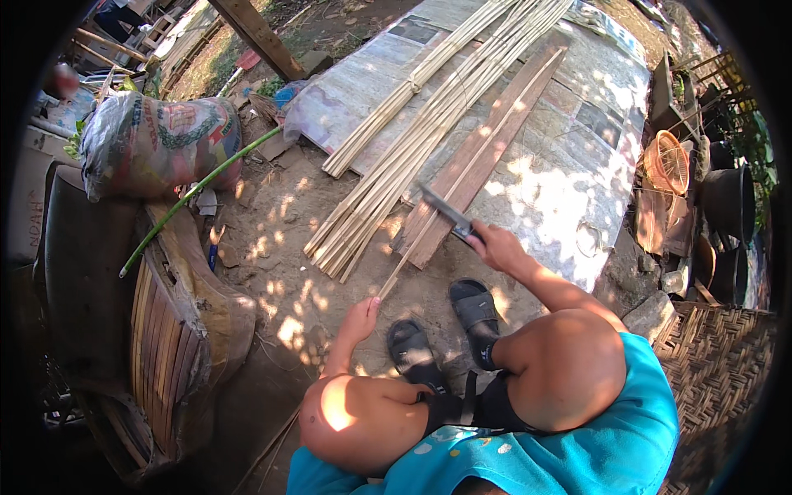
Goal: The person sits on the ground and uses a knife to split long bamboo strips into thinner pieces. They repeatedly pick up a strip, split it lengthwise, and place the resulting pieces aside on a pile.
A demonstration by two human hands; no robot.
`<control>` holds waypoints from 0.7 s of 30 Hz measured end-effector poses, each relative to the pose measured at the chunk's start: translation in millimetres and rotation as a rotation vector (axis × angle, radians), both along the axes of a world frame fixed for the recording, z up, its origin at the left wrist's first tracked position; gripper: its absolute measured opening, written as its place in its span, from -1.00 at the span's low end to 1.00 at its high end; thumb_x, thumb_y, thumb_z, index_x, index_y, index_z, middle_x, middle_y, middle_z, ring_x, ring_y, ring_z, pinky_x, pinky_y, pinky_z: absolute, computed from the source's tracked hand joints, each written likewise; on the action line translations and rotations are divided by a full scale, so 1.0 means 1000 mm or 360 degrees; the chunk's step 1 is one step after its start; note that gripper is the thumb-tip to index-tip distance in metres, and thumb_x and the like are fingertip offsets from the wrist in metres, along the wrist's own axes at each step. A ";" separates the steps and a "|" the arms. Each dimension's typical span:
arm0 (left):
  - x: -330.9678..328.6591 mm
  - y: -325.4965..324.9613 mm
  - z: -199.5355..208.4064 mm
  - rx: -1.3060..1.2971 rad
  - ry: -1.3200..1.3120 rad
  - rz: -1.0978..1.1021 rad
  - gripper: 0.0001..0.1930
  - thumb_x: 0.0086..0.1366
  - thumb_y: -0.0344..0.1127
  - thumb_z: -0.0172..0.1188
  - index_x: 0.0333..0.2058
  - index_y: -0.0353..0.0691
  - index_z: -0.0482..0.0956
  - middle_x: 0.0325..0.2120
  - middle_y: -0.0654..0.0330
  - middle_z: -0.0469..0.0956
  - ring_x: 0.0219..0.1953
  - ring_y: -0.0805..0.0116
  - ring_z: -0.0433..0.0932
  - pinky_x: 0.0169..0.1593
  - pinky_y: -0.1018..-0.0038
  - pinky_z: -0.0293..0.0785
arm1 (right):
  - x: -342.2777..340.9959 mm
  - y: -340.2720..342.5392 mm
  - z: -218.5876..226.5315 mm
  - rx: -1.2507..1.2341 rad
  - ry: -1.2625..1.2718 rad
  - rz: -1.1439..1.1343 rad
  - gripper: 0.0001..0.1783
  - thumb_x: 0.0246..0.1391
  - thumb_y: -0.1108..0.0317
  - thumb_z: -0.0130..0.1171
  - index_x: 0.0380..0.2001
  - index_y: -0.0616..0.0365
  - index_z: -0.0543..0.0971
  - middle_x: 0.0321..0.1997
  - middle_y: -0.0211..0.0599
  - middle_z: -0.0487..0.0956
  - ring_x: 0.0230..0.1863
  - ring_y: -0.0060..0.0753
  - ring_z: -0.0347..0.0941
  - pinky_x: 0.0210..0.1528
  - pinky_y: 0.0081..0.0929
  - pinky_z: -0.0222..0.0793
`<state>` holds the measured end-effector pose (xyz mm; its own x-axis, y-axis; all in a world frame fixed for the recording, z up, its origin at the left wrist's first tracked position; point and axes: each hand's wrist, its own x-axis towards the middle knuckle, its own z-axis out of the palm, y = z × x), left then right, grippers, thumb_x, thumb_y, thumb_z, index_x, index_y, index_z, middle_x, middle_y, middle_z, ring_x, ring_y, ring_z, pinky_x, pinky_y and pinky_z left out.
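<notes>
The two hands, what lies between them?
In the head view, one thin bamboo strip runs from the left hand up toward the knife in the right hand, over bare dirt ground.

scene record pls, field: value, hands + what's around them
setting: outdoors, dirt ground, dappled sun
person: seated, knees bent, black sandals
left hand: closed on the near end of a thin bamboo strip
right hand: closed on the handle of a knife, blade angled up and left over the strip
ahead: loose bamboo strips, a tied bundle, flat wooden slats, all lying on a grey sheet
left: filled printed sack, green stalk
right: orange basket, woven mat
</notes>
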<state>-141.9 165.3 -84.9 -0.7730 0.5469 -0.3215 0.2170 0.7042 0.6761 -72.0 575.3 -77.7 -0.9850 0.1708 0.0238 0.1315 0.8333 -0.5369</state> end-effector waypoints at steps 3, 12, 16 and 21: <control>0.008 -0.016 -0.002 -0.0039 -0.0257 0.0074 -0.52 0.55 0.00 -0.03 -0.34 -0.36 0.53 -0.52 -0.13 0.54 -0.45 -0.06 0.53 -0.28 0.12 0.42 | 0.012 -0.027 0.007 0.0015 -0.0054 0.0463 -0.54 0.39 -0.02 0.05 0.13 0.07 0.48 -0.38 0.12 0.63 -0.34 0.30 0.61 -0.25 0.11 0.54; 0.008 -0.043 -0.003 -0.0025 -0.0338 0.0331 -0.52 0.52 0.03 0.07 -0.36 -0.33 0.61 -0.64 0.04 0.46 -0.55 0.31 0.41 -0.39 0.25 0.36 | -0.016 0.005 -0.013 -0.0122 0.0108 0.0191 -0.56 0.37 0.01 0.10 0.13 0.05 0.55 -0.29 0.11 0.66 -0.30 0.31 0.61 -0.22 0.07 0.53; 0.017 -0.059 -0.005 -0.0151 -0.0194 0.0303 -0.51 0.50 0.05 0.10 -0.37 -0.34 0.60 -0.58 -0.06 0.49 -0.51 0.27 0.47 -0.37 0.21 0.37 | 0.014 0.068 -0.033 0.0025 0.0155 -0.0256 -0.57 0.36 0.03 0.11 0.16 0.01 0.51 -0.32 0.07 0.66 -0.33 0.25 0.62 -0.29 0.07 0.54; 0.031 -0.065 -0.019 -0.0192 -0.0085 0.0179 -0.56 0.50 0.03 0.05 -0.35 -0.29 0.51 -0.50 -0.18 0.54 -0.41 -0.27 0.55 -0.31 -0.01 0.39 | -0.004 0.068 -0.015 0.0011 -0.0004 -0.0345 -0.58 0.39 0.04 0.07 0.03 0.18 0.53 -0.27 0.15 0.66 -0.25 0.29 0.61 -0.17 0.07 0.53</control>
